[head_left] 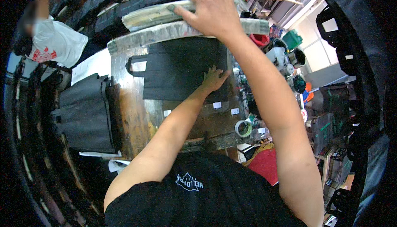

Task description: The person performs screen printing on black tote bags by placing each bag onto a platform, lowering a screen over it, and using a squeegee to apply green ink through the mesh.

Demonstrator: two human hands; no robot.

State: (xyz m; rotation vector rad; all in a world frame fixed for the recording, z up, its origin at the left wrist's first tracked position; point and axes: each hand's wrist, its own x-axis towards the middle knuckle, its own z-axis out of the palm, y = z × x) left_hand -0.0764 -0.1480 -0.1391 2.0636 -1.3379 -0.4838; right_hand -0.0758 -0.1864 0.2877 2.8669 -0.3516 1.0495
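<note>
A black tote bag (178, 69) lies flat on the worn work table, its handle loop pointing left. My left hand (216, 79) rests on the bag near its right edge, fingers spread and holding nothing visible. Beyond the bag, a long paint-stained frame (157, 32) is seen nearly edge-on, with a second pale bar (144, 18) behind it. My right hand (213, 14) reaches over these bars, its fingers bent round the frame from above. Part of the grip is hidden from view.
To the left lies a stack of black bags (84, 115). A roll of tape (243, 128) sits near the table's front edge, by small white labels (217, 105). Paint pots (297, 57) crowd the right side. Another person in a white shirt (60, 43) is at the far left.
</note>
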